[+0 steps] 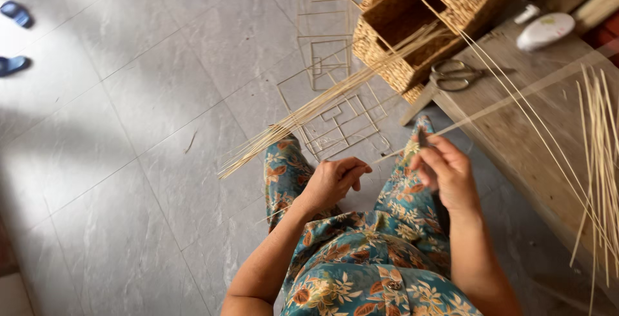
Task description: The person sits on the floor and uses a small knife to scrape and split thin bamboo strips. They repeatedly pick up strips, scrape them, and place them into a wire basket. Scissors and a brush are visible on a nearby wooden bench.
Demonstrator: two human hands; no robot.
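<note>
A thin pale strip (pixel 412 147) runs from in front of the knees up to the right across the bench (pixel 516 135); the right hand (pixel 445 171) has its fingers closed on the strip's near end together with a small blade-like tool, while the left hand (pixel 335 180) curls loosely just beside it, and I cannot tell whether it grips anything. The work looks mid-way: a woven basket (pixel 400 39) stands finished at the bench's end with a bundle of reeds (pixel 322 103) leaning out of it. More strips (pixel 599 135) lie unused on the bench, bare wire frames (pixel 329 97) wait on the floor, and scissors (pixel 451 74) rest near the basket.
</note>
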